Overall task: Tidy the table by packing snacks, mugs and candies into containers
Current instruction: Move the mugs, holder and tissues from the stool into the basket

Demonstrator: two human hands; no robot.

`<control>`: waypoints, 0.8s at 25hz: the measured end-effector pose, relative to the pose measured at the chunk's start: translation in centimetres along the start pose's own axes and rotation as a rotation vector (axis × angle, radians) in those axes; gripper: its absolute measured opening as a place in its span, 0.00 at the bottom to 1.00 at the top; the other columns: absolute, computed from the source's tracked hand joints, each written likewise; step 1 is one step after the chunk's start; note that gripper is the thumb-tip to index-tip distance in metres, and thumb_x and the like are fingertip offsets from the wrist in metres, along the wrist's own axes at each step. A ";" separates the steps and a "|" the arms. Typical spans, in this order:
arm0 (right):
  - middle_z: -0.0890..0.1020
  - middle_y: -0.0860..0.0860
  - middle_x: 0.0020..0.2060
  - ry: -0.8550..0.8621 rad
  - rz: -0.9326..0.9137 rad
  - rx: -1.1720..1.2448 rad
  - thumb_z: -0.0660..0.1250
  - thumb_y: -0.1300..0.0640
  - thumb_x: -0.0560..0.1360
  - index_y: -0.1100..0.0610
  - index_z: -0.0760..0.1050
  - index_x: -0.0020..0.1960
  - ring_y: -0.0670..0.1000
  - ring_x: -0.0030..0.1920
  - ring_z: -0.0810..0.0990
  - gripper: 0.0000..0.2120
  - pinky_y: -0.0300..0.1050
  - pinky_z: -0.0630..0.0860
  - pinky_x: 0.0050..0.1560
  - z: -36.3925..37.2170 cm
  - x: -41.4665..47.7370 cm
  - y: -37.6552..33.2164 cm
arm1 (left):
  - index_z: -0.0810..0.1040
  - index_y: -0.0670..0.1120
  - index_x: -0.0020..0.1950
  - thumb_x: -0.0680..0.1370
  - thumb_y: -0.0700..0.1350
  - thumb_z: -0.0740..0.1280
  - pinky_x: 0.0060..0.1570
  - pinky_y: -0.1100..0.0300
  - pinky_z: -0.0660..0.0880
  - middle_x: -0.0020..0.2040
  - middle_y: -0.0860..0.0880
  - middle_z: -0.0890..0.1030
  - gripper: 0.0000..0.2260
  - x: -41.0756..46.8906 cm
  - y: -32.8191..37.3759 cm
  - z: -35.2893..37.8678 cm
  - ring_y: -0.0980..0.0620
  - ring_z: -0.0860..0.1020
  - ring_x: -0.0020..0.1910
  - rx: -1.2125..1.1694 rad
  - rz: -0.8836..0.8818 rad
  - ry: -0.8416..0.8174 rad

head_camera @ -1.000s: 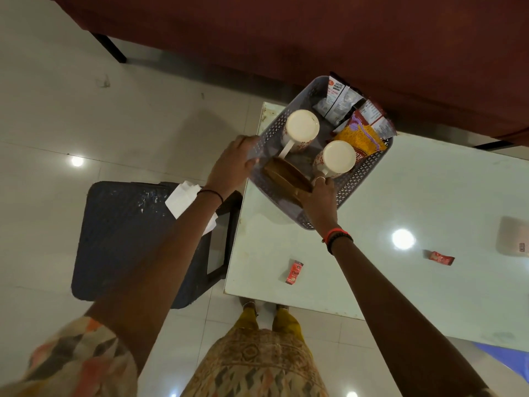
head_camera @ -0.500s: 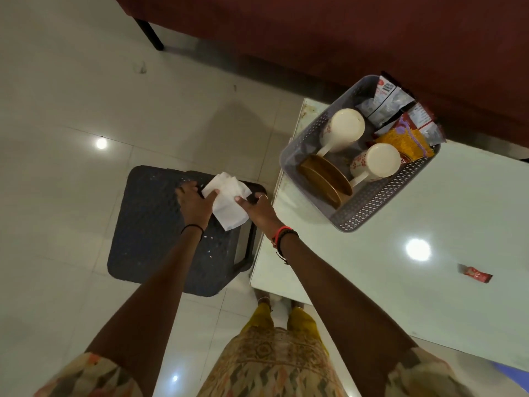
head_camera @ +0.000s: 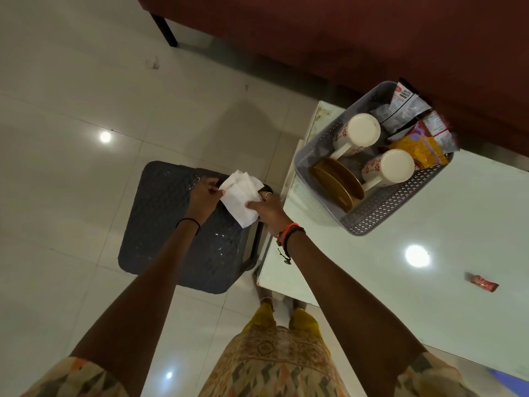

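Observation:
A grey perforated basket [head_camera: 380, 210] stands on the far left corner of the white table [head_camera: 429, 224]. In it lie two white mugs with red flowers [head_camera: 357, 133] [head_camera: 392, 167], a brown plate [head_camera: 337, 181] and several snack packets [head_camera: 412, 138]. One red candy [head_camera: 482, 282] lies loose on the table at the right. Left of the table, over a dark plastic stool [head_camera: 171, 233], my left hand [head_camera: 204, 193] and my right hand [head_camera: 266, 207] both pinch a white tissue [head_camera: 240, 196], one on each side.
A dark red sofa [head_camera: 343, 38] runs along the far side behind the table, with a black leg [head_camera: 167, 31] on the tiled floor. The stool stands close against the table's left edge. My feet are by the table's near corner.
Both hands left the basket and moved left to the stool. They took hold of the white tissue there. The view has swung left, so the basket now appears further right.

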State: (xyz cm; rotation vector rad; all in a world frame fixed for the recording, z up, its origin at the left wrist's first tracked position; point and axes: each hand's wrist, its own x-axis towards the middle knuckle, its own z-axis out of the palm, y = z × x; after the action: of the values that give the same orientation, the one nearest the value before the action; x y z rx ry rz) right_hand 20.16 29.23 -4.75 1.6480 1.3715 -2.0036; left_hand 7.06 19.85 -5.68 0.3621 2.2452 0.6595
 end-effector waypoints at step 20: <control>0.83 0.57 0.48 0.734 -0.443 -0.246 0.69 0.59 0.73 0.61 0.78 0.50 0.54 0.46 0.80 0.08 0.42 0.73 0.41 -16.8 -5.9 -1.4 | 0.76 0.41 0.51 0.74 0.44 0.68 0.43 0.59 0.73 0.45 0.42 0.80 0.09 -0.5 17.7 6.9 0.44 0.79 0.44 0.342 0.742 -0.321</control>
State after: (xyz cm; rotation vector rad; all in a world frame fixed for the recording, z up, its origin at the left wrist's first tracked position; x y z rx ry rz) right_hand 32.52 40.28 1.96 2.2057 2.2882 -1.3280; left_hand 13.43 36.67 0.48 1.4061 1.8749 0.5192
